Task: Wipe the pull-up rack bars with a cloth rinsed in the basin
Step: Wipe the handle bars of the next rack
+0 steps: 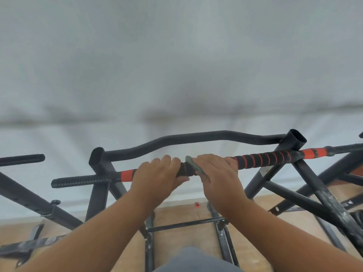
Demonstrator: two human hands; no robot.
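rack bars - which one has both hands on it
The straight bar with orange-striped grip; left hand and right hand grip it. The curved black bar behind is untouched.

Two bare forearms come in from the lower edge of the view, with no sleeves, watch or bands on either one. The left hand [157, 174] and right hand [220, 176] wear no gloves or rings. At the bottom centre is grey fabric [196, 260], possibly trousers or a shirt hem.
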